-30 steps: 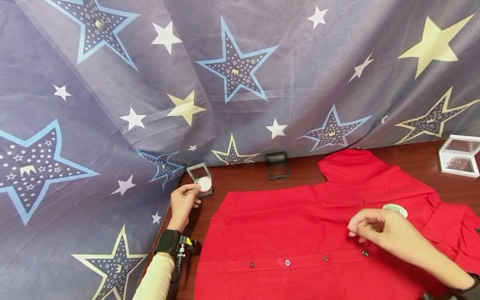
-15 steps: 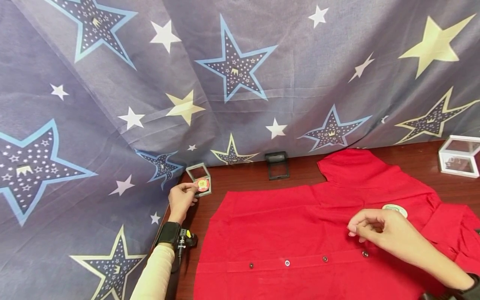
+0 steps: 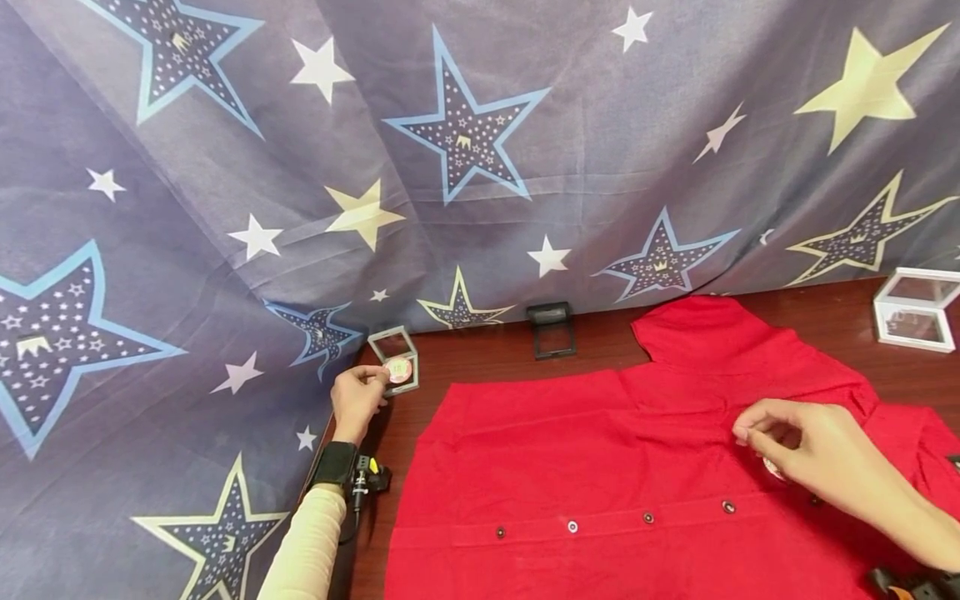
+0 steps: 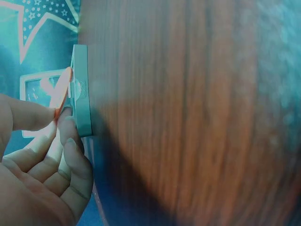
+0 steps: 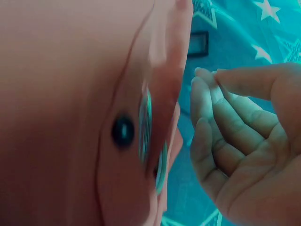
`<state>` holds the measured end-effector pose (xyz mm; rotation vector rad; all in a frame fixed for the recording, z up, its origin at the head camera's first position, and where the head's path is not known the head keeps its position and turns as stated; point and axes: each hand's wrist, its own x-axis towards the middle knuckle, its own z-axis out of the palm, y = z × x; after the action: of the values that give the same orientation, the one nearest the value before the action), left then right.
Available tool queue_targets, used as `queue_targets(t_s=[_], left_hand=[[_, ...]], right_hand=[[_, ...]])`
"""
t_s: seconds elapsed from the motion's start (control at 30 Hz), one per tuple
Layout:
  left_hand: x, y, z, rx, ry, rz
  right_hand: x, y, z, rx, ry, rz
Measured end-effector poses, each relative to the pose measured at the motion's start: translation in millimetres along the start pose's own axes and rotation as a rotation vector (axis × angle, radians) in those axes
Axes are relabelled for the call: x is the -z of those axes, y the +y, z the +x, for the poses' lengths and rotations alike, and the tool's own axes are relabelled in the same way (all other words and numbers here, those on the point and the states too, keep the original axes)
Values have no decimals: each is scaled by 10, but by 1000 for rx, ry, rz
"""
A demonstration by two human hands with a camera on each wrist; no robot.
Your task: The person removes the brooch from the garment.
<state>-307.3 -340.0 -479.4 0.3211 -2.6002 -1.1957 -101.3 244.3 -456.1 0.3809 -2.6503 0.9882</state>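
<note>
Round badge [image 3: 401,370] pinched in grip of left hand [image 3: 357,402], left of red shirt [image 3: 570,450]; right hand [image 3: 821,450] loosely curled above shirt

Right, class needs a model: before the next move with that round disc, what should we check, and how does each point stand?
1. Left hand pinching the disc: ok.
2. Grey case open: ok, lid raised.
3. Disc level with the case: not ok, tilted in the left wrist view.
4. Disc and case apart: cannot tell.
5. Right hand free: ok, nothing visible between its fingertips.
6. Red shirt clear of the case: ok, tabletop shows between them.
</note>
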Motion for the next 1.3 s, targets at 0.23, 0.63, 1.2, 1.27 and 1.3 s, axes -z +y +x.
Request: queue_targets(t_s=[0.23,0.63,1.2,1.27,1.3], left_hand=[[4,-14,15,6,18,32],[17,47,15,-26,67,246],[18,43,1,-28,92,300],[16,34,1,-31,88,298],[16,30,0,-33,86,297]], right_hand=[[196,186,9,-86,68,-78],[255,475,1,-113,137,-169],[315,542,31,-177,129,-135],[316,547,35,-175,130,-132],[316,554,36,-170,131,-133]])
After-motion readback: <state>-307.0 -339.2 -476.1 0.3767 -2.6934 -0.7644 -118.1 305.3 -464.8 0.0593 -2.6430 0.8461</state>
